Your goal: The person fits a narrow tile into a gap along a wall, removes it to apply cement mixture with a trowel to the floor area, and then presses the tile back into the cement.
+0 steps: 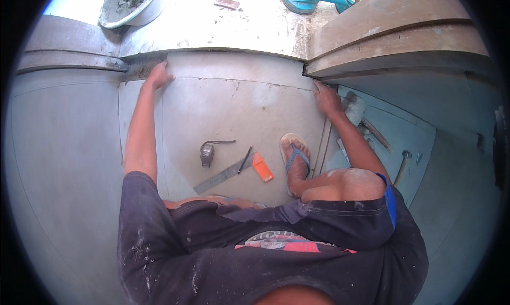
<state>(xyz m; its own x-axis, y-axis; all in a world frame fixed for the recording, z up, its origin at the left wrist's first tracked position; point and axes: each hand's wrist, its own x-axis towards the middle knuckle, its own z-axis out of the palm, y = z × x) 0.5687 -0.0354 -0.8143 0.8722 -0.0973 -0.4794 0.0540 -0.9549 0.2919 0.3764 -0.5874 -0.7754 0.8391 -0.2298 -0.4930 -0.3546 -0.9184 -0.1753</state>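
Note:
A narrow tile strip (234, 67) lies across the base of the step, with a hand at each end. My left hand (159, 77) grips its left end, beside a dark gap. My right hand (326, 99) holds the right end near a wooden board's corner. Between my arms, on a large floor tile (223, 108), lie a tape measure (207, 155), a pencil (244, 160) and a set square (223, 174) with an orange handle (263, 168). Beside my right forearm are a dusty trowel-like tool (354, 109), a wooden handle (378, 136) and a hammer-like tool (404, 164).
On the white upper surface (265, 28) sit a bucket of grey mix (127, 14), a small brown piece (227, 3) and a teal suction lifter (313, 1). Wooden boards (393, 39) border the right, a stepped ledge (69, 42) the left. My sandalled foot (295, 159) rests right of the set square.

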